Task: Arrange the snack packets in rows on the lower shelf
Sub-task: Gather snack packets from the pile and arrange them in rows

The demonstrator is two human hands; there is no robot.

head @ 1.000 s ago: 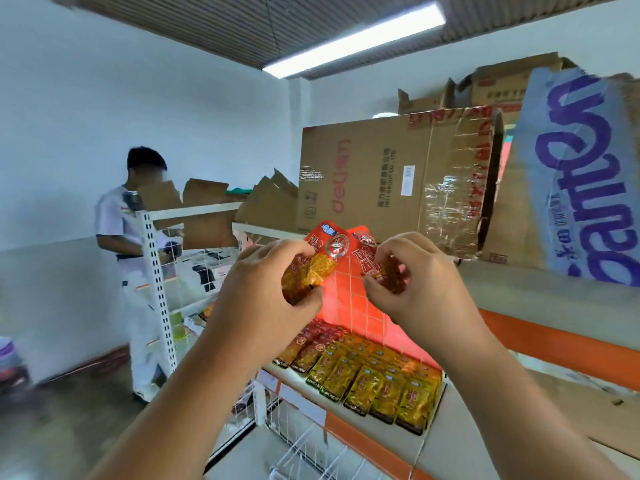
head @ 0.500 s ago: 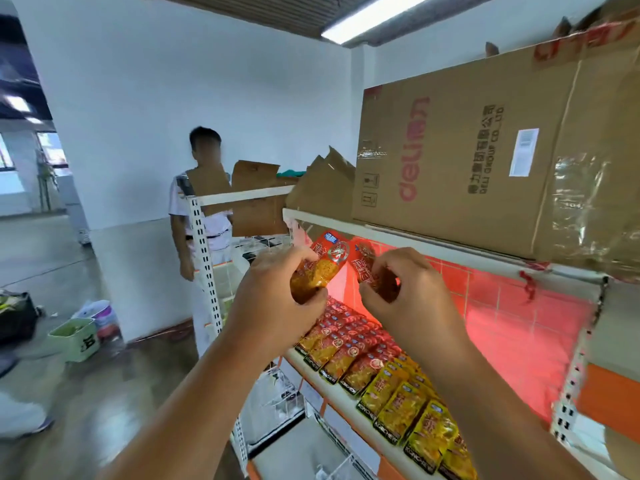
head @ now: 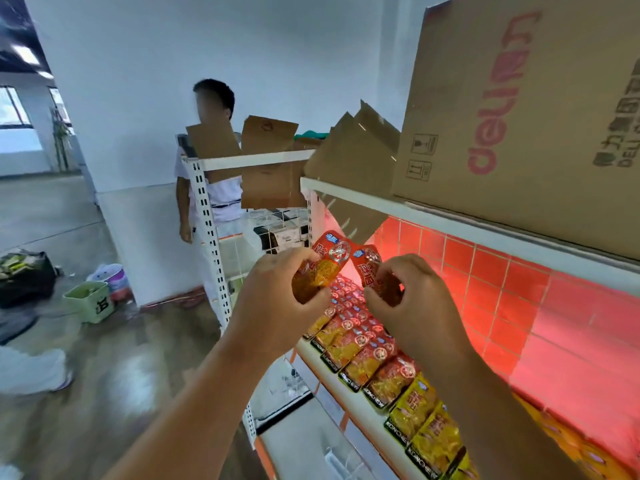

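Between stocked rows (head: 363,348) and cardboard box (head: 519,116)
My left hand (head: 277,303) grips one packet (head: 325,261); my right hand (head: 415,303) pinches another packet (head: 370,268).

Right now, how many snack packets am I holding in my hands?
2. The first packet is in the left hand, the second packet in the right hand, both above the rows on the shelf. Others may be hidden behind these.

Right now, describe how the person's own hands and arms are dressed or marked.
The left hand and right hand are bare, with no gloves, rings or watch showing. The left forearm and right forearm are uncovered down to the frame's edge. No sleeve, band or marking is in view.
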